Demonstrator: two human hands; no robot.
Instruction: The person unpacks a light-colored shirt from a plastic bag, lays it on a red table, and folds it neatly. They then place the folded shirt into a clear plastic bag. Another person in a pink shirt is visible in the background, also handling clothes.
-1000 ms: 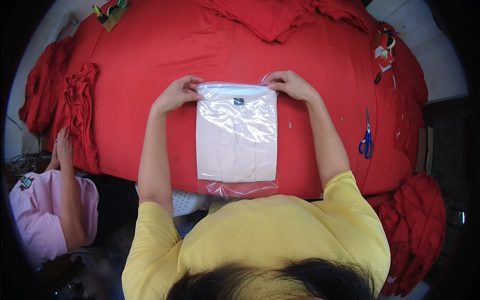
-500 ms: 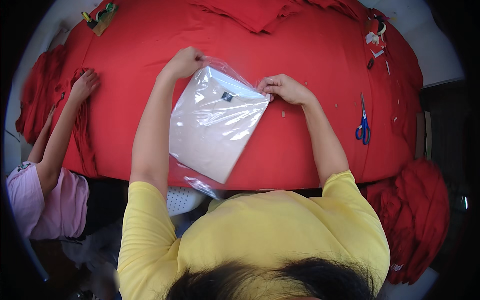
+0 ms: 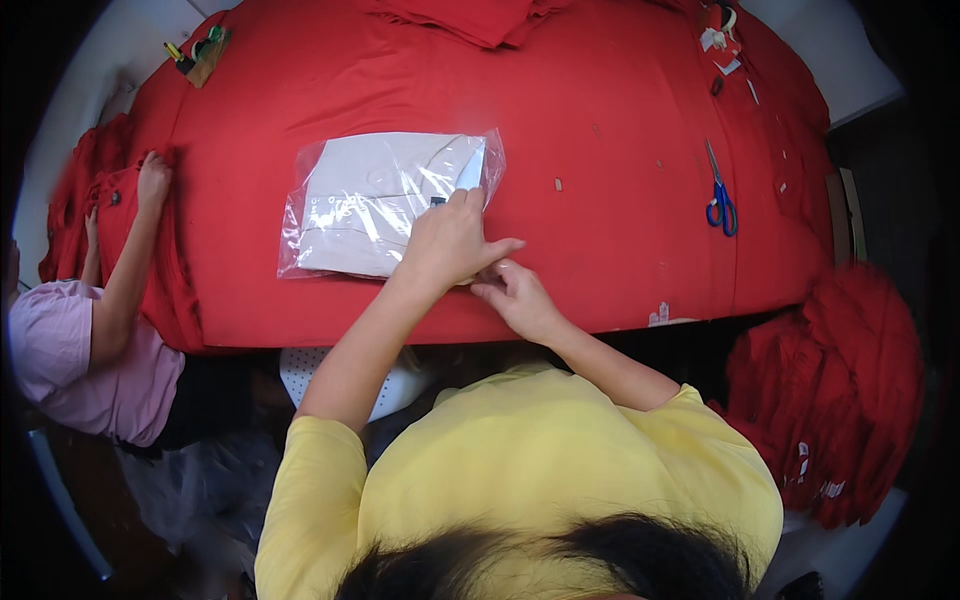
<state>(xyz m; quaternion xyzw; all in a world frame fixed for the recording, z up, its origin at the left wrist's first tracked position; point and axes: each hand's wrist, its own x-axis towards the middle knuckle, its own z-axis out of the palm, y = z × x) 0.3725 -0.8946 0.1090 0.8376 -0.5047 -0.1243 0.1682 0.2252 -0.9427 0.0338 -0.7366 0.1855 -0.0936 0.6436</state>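
Note:
A folded beige garment (image 3: 350, 235) lies inside a clear plastic bag (image 3: 290, 255) on the red-covered table, turned sideways with its collar end to the right. Across that collar end my left hand (image 3: 448, 238) rests flat, its fingers stretched out and its thumb pointing right. A small dark label shows beside the fingers. Just below the thumb, at the bag's near right corner, my right hand (image 3: 520, 302) has its fingers bent together on the bag's edge. The left hand partly hides what the right fingers grip.
Blue-handled scissors (image 3: 720, 200) lie to the right. A small box of tools (image 3: 205, 62) stands far left, with tape and tags (image 3: 720, 40) far right. Red garments (image 3: 830, 400) are heaped beside the table. At left, a co-worker's hand (image 3: 153, 180) holds red cloth.
The bagged garment has turned about a quarter turn and shifted left. Both hands left the bag's upper corners and came together at its right end, the left one now lying flat.

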